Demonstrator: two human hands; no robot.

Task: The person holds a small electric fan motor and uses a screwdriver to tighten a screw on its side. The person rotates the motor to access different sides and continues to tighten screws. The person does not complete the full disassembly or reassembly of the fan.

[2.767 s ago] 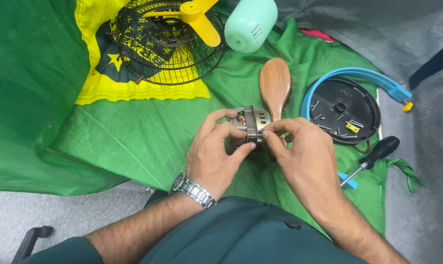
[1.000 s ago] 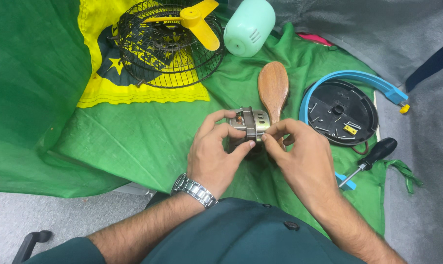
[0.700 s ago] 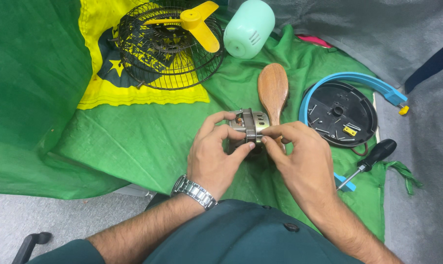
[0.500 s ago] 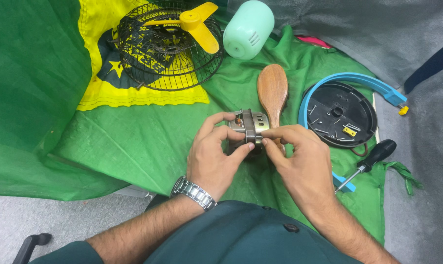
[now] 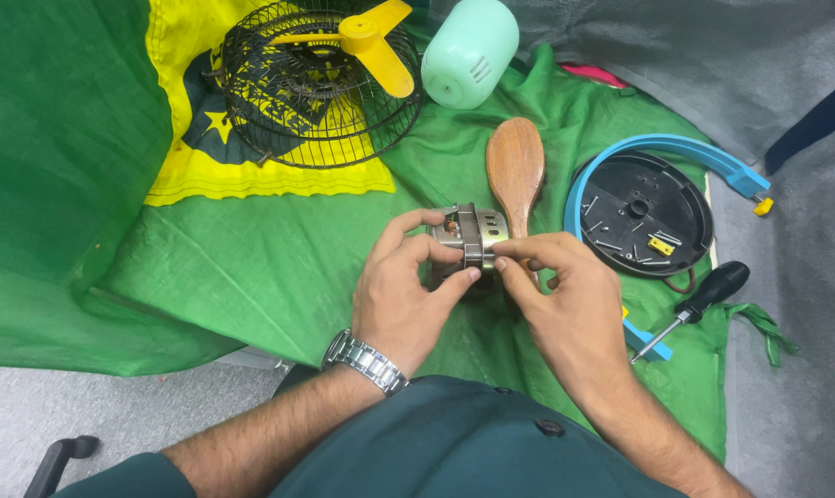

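A small metal fan motor [image 5: 470, 236] is held up over the green cloth [image 5: 251, 267] between both hands. My left hand [image 5: 403, 290], with a metal watch on its wrist, grips the motor's left side, thumb under it and fingers over the top. My right hand [image 5: 565, 300] pinches the motor's right edge with thumb and forefinger. Just behind the motor lies a brown wooden spoon-shaped piece [image 5: 516, 171].
A black wire fan guard [image 5: 288, 101] with a yellow blade [image 5: 371, 41] sits at the back, next to a mint-green housing [image 5: 468, 51]. To the right lies a black round base [image 5: 643, 214] holding screws, ringed by a blue bracket [image 5: 694, 149]. A black-handled screwdriver [image 5: 703, 297] rests nearby.
Both hands keep their hold on the motor; the fingers shift only slightly. The view has drifted a little, nothing else has moved.
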